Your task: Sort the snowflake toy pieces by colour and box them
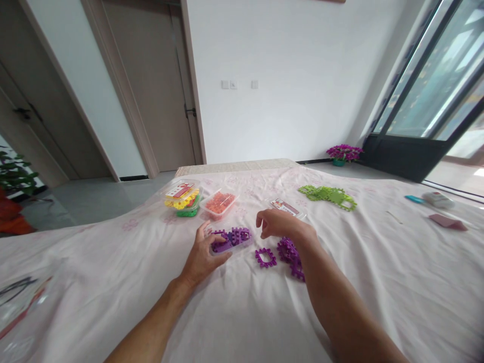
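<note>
My left hand point(206, 252) grips the left end of a clear plastic box point(240, 246), thumb along the near side and fingers over the rim. Inside the box are purple toothed plastic building pieces point(242, 235), with some darker ones among them. Just right of the box, my right hand point(278, 223) hovers with curled fingers, and no piece shows in them. Below it a single purple square frame piece point(265, 257) lies flat on the cloth. More purple pieces point(289, 252) form a pile beside it, partly hidden by my right forearm.
Behind the left hand stand an open box of orange pieces point(220, 202) and stacked boxes with yellow point(182, 200) and green pieces point(188, 210). A labelled clear lid point(285, 206) lies behind my right hand. Light green pieces point(328, 195) lie farther right. A plastic bag point(34, 302) is at left.
</note>
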Motion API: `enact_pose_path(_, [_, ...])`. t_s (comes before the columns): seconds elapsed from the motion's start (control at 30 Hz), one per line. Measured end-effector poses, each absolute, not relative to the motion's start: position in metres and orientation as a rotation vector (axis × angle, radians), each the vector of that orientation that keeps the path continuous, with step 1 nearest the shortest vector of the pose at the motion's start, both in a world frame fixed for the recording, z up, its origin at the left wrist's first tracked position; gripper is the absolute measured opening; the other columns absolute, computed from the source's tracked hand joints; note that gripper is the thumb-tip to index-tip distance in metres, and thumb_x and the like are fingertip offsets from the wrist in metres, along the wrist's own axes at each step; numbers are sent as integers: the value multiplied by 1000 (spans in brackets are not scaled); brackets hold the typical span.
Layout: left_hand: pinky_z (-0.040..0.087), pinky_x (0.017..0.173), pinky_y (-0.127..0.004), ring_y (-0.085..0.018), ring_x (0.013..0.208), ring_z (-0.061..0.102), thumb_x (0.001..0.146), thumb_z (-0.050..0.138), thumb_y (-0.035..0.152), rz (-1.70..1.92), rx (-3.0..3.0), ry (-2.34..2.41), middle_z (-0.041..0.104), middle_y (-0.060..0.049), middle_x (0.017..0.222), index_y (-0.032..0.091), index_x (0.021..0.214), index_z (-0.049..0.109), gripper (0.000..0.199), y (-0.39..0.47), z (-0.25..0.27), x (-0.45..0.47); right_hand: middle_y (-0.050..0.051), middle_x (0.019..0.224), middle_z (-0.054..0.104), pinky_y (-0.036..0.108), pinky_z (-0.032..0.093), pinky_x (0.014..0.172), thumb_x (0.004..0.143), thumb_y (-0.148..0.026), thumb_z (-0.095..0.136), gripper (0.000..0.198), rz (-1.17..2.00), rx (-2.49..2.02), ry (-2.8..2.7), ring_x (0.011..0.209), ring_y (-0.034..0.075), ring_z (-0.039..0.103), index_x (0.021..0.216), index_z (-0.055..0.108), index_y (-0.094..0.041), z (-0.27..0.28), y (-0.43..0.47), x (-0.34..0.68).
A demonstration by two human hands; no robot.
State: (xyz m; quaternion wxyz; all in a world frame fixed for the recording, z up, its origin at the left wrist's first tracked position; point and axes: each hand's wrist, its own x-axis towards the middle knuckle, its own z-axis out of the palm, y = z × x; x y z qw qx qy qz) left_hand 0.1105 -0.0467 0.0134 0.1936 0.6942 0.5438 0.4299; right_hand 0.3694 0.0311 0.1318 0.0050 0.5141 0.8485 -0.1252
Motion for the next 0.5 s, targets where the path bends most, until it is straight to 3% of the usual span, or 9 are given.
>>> enact_pose_path(0.33, [39,112,-58,-37,136,44,73,79,36,1251,2019,1626,32,-13,147,21,99,74,30,-44,12,113,2,88,77,28,45,57,58,-26,84,33,-463,1392,2416,77,25,71,91,78,-27,111,24,363])
enact_pose_path(0.5, [40,112,-58,-36,135,45,74,78,36,1256,2025,1624,30,-12,148,22,103,74,32,-45,11,113,6,84,77,29,48,58,59,-18,79,27,-404,1393,2446,74,26,72,85,80,-25,102,19,356])
